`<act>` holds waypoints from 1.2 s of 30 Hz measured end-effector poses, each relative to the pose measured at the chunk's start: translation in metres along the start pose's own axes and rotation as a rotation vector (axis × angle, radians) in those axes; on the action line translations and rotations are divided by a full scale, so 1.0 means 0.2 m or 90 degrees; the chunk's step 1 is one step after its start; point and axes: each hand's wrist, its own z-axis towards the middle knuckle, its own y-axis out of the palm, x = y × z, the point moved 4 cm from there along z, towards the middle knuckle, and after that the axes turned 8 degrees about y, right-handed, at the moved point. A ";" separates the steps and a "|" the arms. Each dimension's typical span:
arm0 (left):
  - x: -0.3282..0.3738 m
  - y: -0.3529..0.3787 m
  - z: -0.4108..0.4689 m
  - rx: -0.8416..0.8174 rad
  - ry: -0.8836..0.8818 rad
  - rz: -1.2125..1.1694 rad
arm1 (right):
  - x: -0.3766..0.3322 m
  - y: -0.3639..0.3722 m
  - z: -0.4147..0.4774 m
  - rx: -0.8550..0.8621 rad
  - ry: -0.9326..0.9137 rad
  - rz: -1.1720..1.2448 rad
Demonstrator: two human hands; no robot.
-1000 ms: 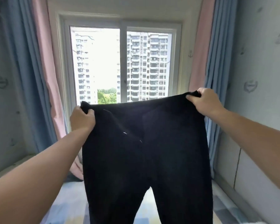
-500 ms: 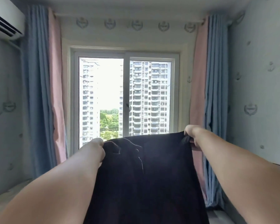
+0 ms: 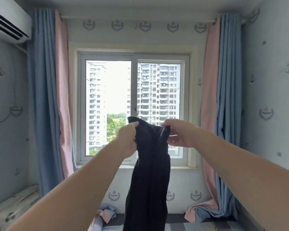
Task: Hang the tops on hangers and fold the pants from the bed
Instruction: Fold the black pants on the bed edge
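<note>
On my feed a sliding window (image 3: 117,90) with a white frame and 2 panes sits dead centre. Through it I see pale tower blocks (image 3: 158,90), with green trees (image 3: 115,124) low down between them. At 9 o'clock hangs a curtain (image 3: 42,97), blue on the outer side and pink next to the glass. The matching curtain (image 3: 227,97) at 3 o'clock bunches in folds at its hem, at 5 o'clock. A white air conditioner (image 3: 5,25) is mounted at 10 o'clock, partly cut off by the edge of the view. The pale blue wallpaper (image 3: 274,47) carries grey crests (image 3: 145,26), 5 of them in a row at 12 o'clock, and small anchors (image 3: 288,69).
</note>
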 end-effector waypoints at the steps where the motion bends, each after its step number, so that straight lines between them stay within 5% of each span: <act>1: -0.01 0.03 -0.02 -0.027 0.006 -0.015 | -0.03 0.05 -0.01 -0.025 -0.014 0.020; 7: 0.02 0.03 -0.06 -0.185 0.092 0.085 | -0.13 0.21 -0.07 -0.041 -0.084 -0.014; 16: 0.08 -0.12 -0.02 -0.055 0.199 0.211 | -0.23 0.36 -0.17 -0.023 -0.250 -0.119; 21: 0.20 -0.28 -0.03 -0.111 0.151 0.149 | -0.10 0.18 -0.20 0.303 -0.474 -0.155; 23: 0.26 -0.35 -0.04 -0.122 0.137 0.112 | 0.03 0.14 -0.17 0.359 -0.431 -0.091; 29: 0.46 -0.55 -0.09 -0.144 0.099 0.026 | 0.42 0.42 -0.05 -0.079 0.001 0.111; 33: 0.55 -0.76 -0.09 -0.146 0.102 0.043 | 0.40 0.60 -0.09 -0.150 -0.054 0.084; 36: 0.62 -0.92 -0.07 -0.135 0.133 0.068 | 0.29 0.71 -0.14 -0.065 -0.138 0.084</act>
